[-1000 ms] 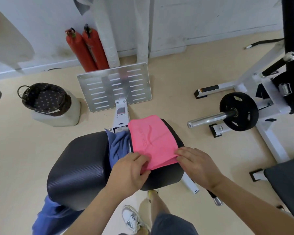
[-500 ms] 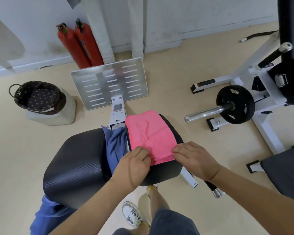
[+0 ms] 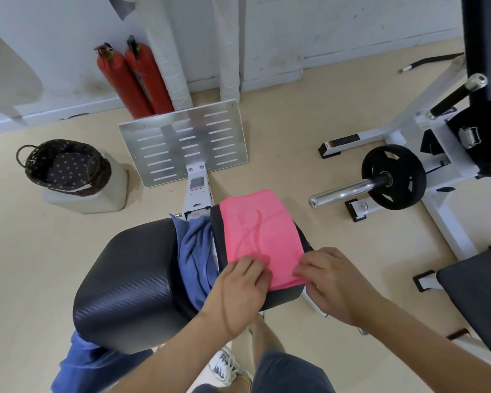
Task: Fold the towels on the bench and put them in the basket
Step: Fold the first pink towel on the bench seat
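A pink towel (image 3: 262, 231), folded to a rectangle, lies on the right pad of the black bench (image 3: 131, 276). My left hand (image 3: 238, 287) pinches its near left corner. My right hand (image 3: 329, 279) grips its near right corner. A blue towel (image 3: 194, 251) hangs crumpled in the gap between the two pads, and its lower end shows under the bench. The dark wicker basket (image 3: 65, 165) with dotted lining stands on a white block on the floor at the far left; nothing shows inside it.
Two red fire extinguishers (image 3: 131, 78) lean on the wall beyond a metal footplate (image 3: 184, 140). A barbell sleeve with a black weight plate (image 3: 394, 177) and a white machine frame (image 3: 442, 211) stand to the right. Another black pad (image 3: 479, 304) sits at the right edge.
Both hands have slid slightly farther onto the near edge of the pink towel and closed on its corners. The camera has tilted a little; the towel stays on the pad.
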{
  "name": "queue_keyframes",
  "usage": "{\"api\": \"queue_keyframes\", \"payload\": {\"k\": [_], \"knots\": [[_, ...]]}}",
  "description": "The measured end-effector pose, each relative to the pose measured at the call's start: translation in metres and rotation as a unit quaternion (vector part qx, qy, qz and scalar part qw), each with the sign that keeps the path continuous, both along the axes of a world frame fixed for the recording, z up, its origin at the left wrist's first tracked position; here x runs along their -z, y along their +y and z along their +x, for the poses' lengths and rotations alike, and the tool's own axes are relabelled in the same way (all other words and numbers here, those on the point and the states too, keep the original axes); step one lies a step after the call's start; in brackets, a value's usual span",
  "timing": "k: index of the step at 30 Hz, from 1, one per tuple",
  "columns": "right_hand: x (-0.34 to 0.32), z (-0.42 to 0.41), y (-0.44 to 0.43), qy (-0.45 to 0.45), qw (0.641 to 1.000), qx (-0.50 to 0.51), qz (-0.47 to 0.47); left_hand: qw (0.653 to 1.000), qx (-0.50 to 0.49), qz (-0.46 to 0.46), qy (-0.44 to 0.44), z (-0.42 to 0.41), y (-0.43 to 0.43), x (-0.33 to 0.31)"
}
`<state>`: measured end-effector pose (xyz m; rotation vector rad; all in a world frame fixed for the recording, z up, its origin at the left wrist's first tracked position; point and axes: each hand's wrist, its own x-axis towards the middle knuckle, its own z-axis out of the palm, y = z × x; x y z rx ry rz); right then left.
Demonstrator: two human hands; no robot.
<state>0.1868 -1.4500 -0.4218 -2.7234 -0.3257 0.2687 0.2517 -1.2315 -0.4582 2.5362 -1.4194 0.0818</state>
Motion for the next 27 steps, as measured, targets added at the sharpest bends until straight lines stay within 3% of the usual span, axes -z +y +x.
{"api": "queue_keyframes", "payload": {"k": [4, 7, 12, 20, 27], "knots": [[-0.030, 0.001, 0.003, 0.195, 0.976, 0.075, 0.056, 0.996, 0.014, 0.018, 0.088, -0.028, 0.009, -0.002], [-0.037, 0.043, 0.009, 0.164, 0.974, 0.116, 0.101, 0.991, 0.007, 0.043, 0.128, -0.035, 0.015, 0.000], [-0.005, 0.135, 0.031, 0.149, 0.980, 0.080, 0.101, 0.982, 0.011, 0.039, 0.186, -0.030, 0.023, -0.003], [0.047, 0.195, 0.053, 0.261, 0.965, -0.007, -0.024, 0.964, 0.043, 0.055, 0.258, -0.013, 0.025, -0.016], [0.065, 0.212, 0.056, 0.204, 0.975, -0.040, -0.080, 0.966, 0.044, 0.033, 0.251, 0.003, 0.023, -0.022]]}}
